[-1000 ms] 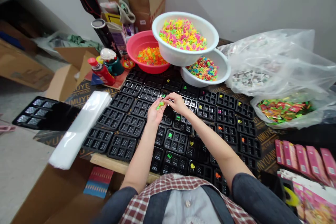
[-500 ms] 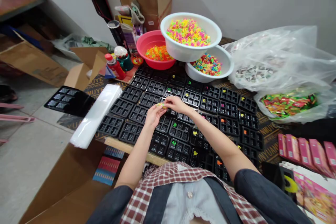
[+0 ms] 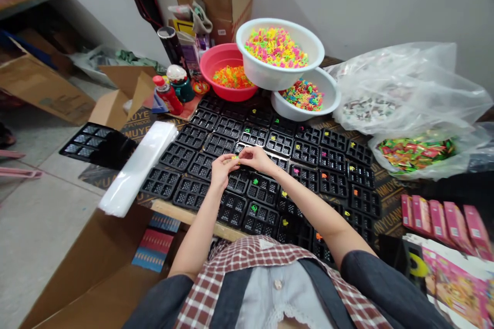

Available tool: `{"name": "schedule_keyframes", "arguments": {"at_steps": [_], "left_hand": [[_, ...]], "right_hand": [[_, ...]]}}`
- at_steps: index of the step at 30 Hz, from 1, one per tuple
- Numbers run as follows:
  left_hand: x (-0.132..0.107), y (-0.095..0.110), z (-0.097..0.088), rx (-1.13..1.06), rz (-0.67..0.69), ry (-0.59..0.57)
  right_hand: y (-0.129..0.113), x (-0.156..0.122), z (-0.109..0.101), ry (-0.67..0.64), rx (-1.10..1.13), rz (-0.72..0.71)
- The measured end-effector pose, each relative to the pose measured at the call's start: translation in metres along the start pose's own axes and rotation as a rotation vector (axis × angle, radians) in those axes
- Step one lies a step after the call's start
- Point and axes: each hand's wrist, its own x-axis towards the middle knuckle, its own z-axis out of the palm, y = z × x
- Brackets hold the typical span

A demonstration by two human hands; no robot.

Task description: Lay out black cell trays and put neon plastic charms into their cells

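Note:
My left hand (image 3: pixel 222 170) and my right hand (image 3: pixel 255 159) meet over the middle of the black trays. Their fingertips pinch a small yellow plastic piece (image 3: pixel 235 158), mostly covered by the fingers, so its shape is unclear. Under and around the hands lie rows of black compartment trays (image 3: pixel 262 189). Many trays on the right and in the middle hold one small coloured piece in a compartment, such as a green piece (image 3: pixel 255 181) and a pink piece (image 3: pixel 296 170). The trays on the left (image 3: pixel 176 156) show bare compartments.
A white basin (image 3: pixel 247 64) of colourful pieces rests partly on a second white basin (image 3: pixel 332 87), beside a red basin (image 3: pixel 206 69). Clear plastic bags (image 3: pixel 409 87) lie at right, with pink boxes (image 3: pixel 436 218) nearer. A stack of clear sleeves (image 3: pixel 139 169) lies left, above an open carton (image 3: pixel 77 272).
Both hands have moved slightly down and left in view, still pinching together. The fingers now cover more of the small piece. The whole view has shifted a little.

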Motion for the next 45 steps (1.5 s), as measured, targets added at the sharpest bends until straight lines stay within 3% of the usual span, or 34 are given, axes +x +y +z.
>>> {"name": "schedule_keyframes", "arguments": {"at_steps": [5,10,18,20,23,28,34,39,45], "left_hand": [[0.0,-0.004,0.002,0.007,-0.018,-0.027],[0.002,-0.006,0.007,-0.115,-0.063,0.095],[0.006,0.001,-0.002,-0.179,-0.189,0.138],[0.006,0.003,-0.007,-0.117,-0.115,0.149],[0.003,0.0,-0.014,0.121,0.085,0.146],[-0.007,-0.01,-0.021,0.584,0.304,0.088],[-0.007,-0.01,-0.03,0.842,0.434,0.149],[-0.01,-0.002,-0.042,0.87,0.488,0.151],[-0.041,0.009,-0.076,0.878,0.334,0.056]], "right_hand": [[0.001,-0.002,0.001,-0.005,-0.084,0.0],[0.002,-0.006,0.011,0.137,-0.09,0.017],[0.008,-0.008,0.013,0.165,0.119,-0.064],[0.013,-0.001,0.01,0.261,0.063,-0.11],[0.025,0.016,0.004,0.382,-0.238,-0.14],[0.047,0.043,-0.002,0.278,-0.608,-0.076],[0.052,0.047,-0.002,0.235,-0.618,-0.096],[0.034,0.007,-0.012,0.293,-0.513,-0.168],[0.018,-0.107,-0.041,0.432,-0.487,-0.138]]}}
